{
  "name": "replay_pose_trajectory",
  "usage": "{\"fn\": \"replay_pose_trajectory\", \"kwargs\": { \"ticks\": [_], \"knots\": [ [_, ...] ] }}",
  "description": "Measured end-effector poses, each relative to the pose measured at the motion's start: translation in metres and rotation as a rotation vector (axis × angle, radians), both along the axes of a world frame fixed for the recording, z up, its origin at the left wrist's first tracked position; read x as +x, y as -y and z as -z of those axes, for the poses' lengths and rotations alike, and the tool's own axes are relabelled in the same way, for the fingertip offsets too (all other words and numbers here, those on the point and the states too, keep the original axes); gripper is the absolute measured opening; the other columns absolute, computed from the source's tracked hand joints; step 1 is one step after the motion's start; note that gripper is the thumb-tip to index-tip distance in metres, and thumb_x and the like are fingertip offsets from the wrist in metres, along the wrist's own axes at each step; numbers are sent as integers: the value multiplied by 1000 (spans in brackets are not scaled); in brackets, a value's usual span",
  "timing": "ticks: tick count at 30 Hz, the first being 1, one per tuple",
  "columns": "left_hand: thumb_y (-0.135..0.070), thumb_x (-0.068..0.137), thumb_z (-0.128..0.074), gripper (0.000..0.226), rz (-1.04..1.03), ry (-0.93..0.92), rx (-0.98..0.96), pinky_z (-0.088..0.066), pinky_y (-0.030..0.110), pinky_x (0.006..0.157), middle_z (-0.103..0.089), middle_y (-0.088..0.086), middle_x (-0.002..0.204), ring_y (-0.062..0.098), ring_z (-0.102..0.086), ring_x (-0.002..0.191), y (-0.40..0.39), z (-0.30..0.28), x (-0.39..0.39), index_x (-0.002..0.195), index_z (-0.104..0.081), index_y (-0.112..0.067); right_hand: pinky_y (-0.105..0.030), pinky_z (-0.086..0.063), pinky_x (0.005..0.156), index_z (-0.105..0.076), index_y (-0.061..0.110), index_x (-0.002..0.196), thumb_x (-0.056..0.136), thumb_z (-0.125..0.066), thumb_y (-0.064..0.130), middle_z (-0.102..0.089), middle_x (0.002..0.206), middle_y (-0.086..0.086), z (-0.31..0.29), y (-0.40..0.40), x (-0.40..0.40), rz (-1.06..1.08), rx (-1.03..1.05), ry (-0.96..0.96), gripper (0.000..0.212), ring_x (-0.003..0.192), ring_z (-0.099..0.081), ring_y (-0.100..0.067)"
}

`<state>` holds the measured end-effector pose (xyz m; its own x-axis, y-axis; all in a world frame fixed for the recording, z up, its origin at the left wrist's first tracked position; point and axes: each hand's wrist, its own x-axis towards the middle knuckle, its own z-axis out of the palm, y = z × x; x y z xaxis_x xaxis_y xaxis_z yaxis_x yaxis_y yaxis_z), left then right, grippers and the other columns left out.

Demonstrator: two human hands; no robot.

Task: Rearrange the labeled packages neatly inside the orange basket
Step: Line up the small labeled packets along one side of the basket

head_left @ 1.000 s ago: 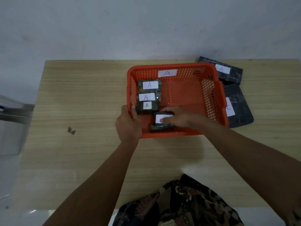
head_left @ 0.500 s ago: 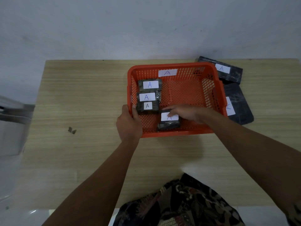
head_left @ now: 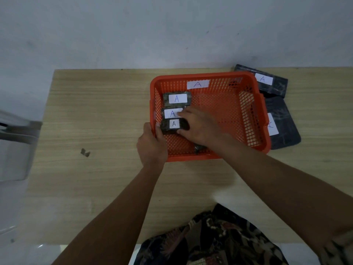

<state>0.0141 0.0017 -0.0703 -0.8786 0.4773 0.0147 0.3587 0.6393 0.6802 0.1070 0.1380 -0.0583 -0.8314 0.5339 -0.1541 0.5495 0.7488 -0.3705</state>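
Here, from the head camera, I see a pale wood-grain table [head_left: 99, 115] set against a plain grey-white wall [head_left: 133, 31], with a grey object [head_left: 15, 150] just off its left edge and a small dark scrap [head_left: 85, 152] lying on the left part of the top.

The orange perforated plastic basket [head_left: 248, 111] sits toward the far right. A white "A" label [head_left: 197, 84] is on its far wall. Along its left wall lie three dark wrapped packages labelled "A": far [head_left: 177, 98], middle [head_left: 172, 113] and near [head_left: 173, 124]. A fourth dark package [head_left: 199, 149] near the front wall is mostly hidden under my right forearm.

My left hand [head_left: 151, 145] grips the basket's near-left rim, fingers curled over it. My right hand [head_left: 198, 127] reaches inside, fingers narrowed against the right ends of the middle and near packages; I cannot tell whether it actually clasps one.

Two flat black packages, one far [head_left: 267, 83] and one near [head_left: 282, 127], lie on the table beside the basket's right wall. Patterned dark fabric [head_left: 210, 238] fills the near edge.
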Motion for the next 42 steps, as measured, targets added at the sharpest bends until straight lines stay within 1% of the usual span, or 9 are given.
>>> {"fn": "replay_pose_trajectory", "kwargs": {
  "ticks": [3, 6, 12, 16, 18, 22, 32, 36, 42],
  "knots": [
    [-33, 101, -44, 29, 3, -4, 5, -47, 43, 61, -70, 19, 82, 41, -63, 73, 0, 1, 0, 92, -54, -6, -40, -42, 100, -49, 19, 143, 83, -74, 32, -54, 138, -5, 10, 7, -11, -51, -14, 78, 66, 127, -47, -26],
    [-32, 101, -45, 27, 5, -12, 4, -40, 37, 58, -70, 17, 81, 40, -63, 71, 1, 3, -1, 92, -54, -7, -39, -45, 94, -55, 18, 134, 80, -75, 25, -59, 129, -5, 15, 9, -7, -76, -8, 55, 58, 119, -54, -26],
    [-33, 100, -44, 28, 8, -22, 9, -41, 37, 58, -70, 17, 81, 39, -63, 70, 1, 6, -1, 93, -54, -7, -28, -32, 74, -59, 22, 117, 68, -81, 42, -63, 108, 2, 11, 9, 11, -318, -119, 84, 57, 99, -57, -17],
    [-34, 101, -43, 29, 8, 8, 1, -48, 39, 60, -71, 15, 84, 36, -64, 70, 1, 4, 0, 94, -54, -8, -27, -39, 80, -64, 24, 120, 80, -64, 61, -63, 116, 3, 8, -2, 7, -143, -247, -53, 54, 102, -56, -13],
    [-34, 101, -43, 30, 1, 13, -7, -48, 39, 60, -70, 14, 82, 35, -64, 70, 1, 3, 1, 93, -54, -8, -33, -40, 94, -61, 19, 129, 88, -63, 48, -59, 127, -1, 11, -11, 0, 13, -141, -143, 50, 115, -52, -18],
    [-35, 101, -43, 30, -6, 18, -18, -42, 33, 58, -69, 11, 81, 27, -61, 65, 0, 3, 1, 92, -53, -8, -42, -38, 107, -52, 14, 140, 90, -68, 29, -49, 139, -6, 19, -23, -16, 111, -108, -36, 54, 127, -43, -28],
    [-36, 102, -42, 31, 8, 13, -8, -48, 37, 60, -70, 13, 83, 32, -64, 68, 1, 2, 0, 95, -54, -8, -28, -40, 80, -58, 22, 123, 78, -80, 19, -62, 122, -4, 26, -25, -1, -10, -193, -31, 50, 108, -56, -23],
    [-36, 102, -42, 32, 8, 29, -20, -51, 43, 64, -70, 15, 84, 37, -64, 73, 1, 0, 0, 95, -54, -7, -33, -51, 84, -60, 28, 117, 76, -82, 22, -63, 118, 2, 20, -29, 3, 2, -346, 31, 47, 101, -58, -16],
    [-32, 101, -44, 30, 0, 13, -9, -48, 46, 63, -69, 20, 82, 42, -63, 73, 0, 0, -1, 93, -54, -5, -34, -52, 86, -60, 33, 115, 75, -81, 20, -62, 119, 5, 18, -23, 8, 0, -421, 71, 47, 103, -58, -15]
  ]
}}
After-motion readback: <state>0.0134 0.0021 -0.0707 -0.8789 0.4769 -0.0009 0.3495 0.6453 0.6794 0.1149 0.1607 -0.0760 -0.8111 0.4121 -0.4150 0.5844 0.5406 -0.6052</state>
